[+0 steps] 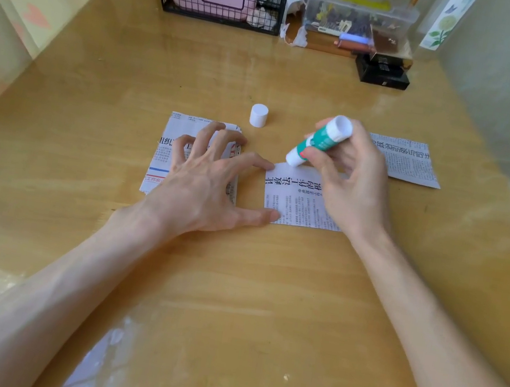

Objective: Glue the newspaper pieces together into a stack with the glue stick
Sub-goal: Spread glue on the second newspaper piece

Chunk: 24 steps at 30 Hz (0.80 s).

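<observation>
Green-and-white glue stick [318, 141], gripped in your right hand [353, 182]: coat the middle newspaper rectangle [296, 200] edge to edge; your spread left hand [201, 181] pins it.

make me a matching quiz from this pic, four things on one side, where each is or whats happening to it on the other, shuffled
1 glue stick
2 white cap
3 middle newspaper piece
4 right newspaper piece

a stands alone on the table
b gripped by the right hand
c lies flat beyond the right hand
d left edge pressed by the left hand

Pairs: 1-b, 2-a, 3-d, 4-c
</observation>
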Available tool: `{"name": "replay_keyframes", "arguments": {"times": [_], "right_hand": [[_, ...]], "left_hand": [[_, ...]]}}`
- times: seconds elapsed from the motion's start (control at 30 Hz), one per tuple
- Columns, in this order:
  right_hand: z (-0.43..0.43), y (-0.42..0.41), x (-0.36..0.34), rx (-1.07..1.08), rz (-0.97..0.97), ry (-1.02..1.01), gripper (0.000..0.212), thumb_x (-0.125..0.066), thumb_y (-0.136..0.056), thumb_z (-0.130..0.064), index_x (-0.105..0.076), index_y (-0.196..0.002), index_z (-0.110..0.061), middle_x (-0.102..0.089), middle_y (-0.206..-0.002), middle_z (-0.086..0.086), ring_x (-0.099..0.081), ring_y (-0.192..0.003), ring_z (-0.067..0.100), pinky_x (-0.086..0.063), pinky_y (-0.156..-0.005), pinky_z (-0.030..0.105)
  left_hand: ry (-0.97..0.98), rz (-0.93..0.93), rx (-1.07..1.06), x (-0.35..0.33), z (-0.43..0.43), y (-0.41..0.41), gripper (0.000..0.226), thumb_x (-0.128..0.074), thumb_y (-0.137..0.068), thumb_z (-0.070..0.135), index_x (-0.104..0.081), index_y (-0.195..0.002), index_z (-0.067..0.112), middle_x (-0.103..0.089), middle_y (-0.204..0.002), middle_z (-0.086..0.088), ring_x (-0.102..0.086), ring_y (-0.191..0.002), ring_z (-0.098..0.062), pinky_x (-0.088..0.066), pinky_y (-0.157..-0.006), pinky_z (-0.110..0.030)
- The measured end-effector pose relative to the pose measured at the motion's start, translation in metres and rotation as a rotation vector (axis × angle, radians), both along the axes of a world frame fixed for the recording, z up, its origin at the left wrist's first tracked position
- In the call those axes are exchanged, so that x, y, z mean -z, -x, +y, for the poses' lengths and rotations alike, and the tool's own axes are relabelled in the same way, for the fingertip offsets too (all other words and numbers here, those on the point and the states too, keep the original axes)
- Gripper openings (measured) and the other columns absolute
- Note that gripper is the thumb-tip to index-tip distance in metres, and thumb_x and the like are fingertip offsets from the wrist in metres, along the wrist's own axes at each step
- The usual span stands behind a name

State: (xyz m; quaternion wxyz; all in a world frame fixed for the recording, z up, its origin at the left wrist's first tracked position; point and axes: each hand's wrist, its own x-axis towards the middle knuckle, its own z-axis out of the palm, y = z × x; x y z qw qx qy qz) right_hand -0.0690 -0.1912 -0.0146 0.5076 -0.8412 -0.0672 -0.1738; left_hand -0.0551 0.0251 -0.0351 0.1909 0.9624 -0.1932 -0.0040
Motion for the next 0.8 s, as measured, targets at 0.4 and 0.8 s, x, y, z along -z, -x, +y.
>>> {"name": "replay_keyframes", "arguments": {"times": [0.4, 0.8], "right_hand": [[-0.008, 0.03, -0.004, -0.245, 0.075, 0.204, 0.02, -0.07, -0.101, -0.021, -0.059, -0.112, -0.009, -0.072, -0.098, 0.001, -0.073, -0.096, 0.023, -0.055, -0.09, 0.052], [0.001, 0.001, -0.002, -0.068, -0.011, 0.312, 0.024, -0.074, -0.098, -0.022, -0.057, -0.109, -0.009, -0.074, -0.092, -0.009, -0.073, -0.09, 0.007, -0.056, -0.084, 0.032]], "left_hand": [[-0.013, -0.011, -0.002, -0.001, 0.0, 0.0, 0.086, -0.039, -0.059, 0.102, -0.045, -0.134, 0.061, -0.03, -0.15, 0.015, -0.005, -0.153, -0.013, -0.01, -0.12, -0.048], [-0.011, -0.031, 0.0, 0.001, -0.001, 0.0, 0.086, -0.041, -0.06, 0.102, -0.047, -0.136, 0.06, -0.031, -0.15, 0.015, -0.006, -0.153, -0.012, -0.01, -0.12, -0.049]]}}
